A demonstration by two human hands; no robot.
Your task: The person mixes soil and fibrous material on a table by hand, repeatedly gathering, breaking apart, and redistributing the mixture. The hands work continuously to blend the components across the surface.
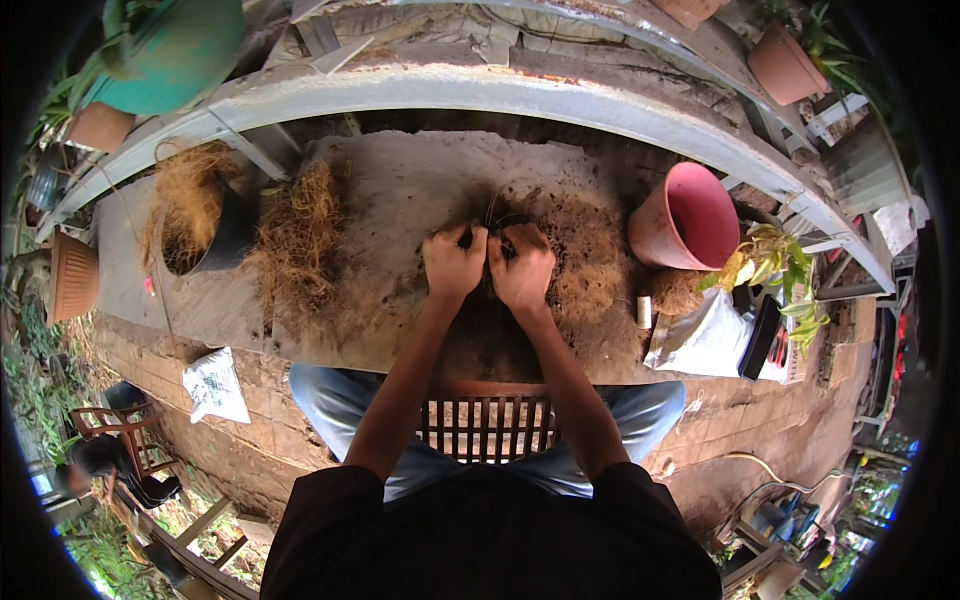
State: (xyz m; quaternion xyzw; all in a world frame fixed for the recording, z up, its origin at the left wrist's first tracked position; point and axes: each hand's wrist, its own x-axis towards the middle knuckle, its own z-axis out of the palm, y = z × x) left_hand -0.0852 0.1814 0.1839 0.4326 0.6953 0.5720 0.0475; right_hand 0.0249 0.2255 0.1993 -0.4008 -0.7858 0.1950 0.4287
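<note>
My left hand and my right hand are close together over the middle of the work table, fingers curled and thumbs side by side. Between them rises a thin strand, like thread or fine wire, which both hands appear to pinch. Something dark shows within the curled fingers, too shaded to name. Dark, crumbly soil is spread over the tabletop to the right of my hands. Left of them lies a loose heap of brown coconut fibre.
A dark pot lies tipped at left, fibre spilling from its mouth. At right are a pink pot, a thread spool, a fibre ball, a white bag and a leafy plant. A metal beam crosses behind.
</note>
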